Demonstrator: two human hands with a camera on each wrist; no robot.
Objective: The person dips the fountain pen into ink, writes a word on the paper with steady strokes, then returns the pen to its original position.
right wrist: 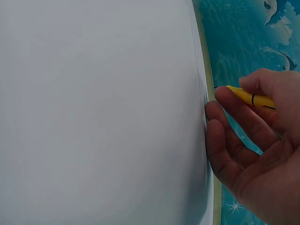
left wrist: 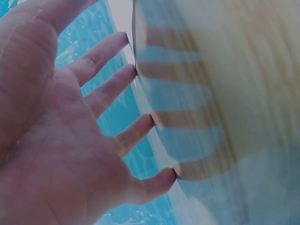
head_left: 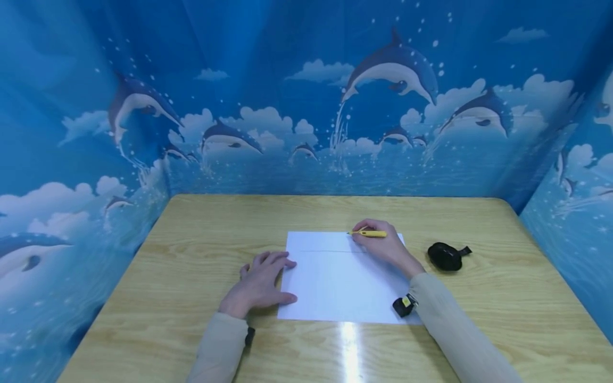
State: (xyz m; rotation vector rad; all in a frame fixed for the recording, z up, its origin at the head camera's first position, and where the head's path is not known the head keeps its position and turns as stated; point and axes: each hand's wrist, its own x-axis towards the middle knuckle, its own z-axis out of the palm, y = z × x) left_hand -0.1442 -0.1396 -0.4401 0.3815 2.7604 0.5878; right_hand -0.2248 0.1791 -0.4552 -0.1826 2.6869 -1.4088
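A white sheet of paper (head_left: 335, 287) lies on the wooden table, with one thin dark line (head_left: 321, 251) drawn across its upper part. My right hand (head_left: 380, 242) pinches a yellow pen (head_left: 373, 233) between thumb and fingers near the sheet's top right. The pen (right wrist: 255, 99) shows its dark tip close to the paper in the right wrist view. My left hand (head_left: 261, 282) lies at the paper's left edge, fingers spread, thumb and index finger over the sheet. In the left wrist view the left hand (left wrist: 70, 140) has its fingertips touching the surface.
A black pouch with a short strap (head_left: 445, 256) lies on the table (head_left: 507, 298) right of the paper. A small black device (head_left: 404, 305) sits at the right wrist, over the sheet's lower right corner. A blue dolphin-print curtain (head_left: 287, 106) surrounds the table's back and sides.
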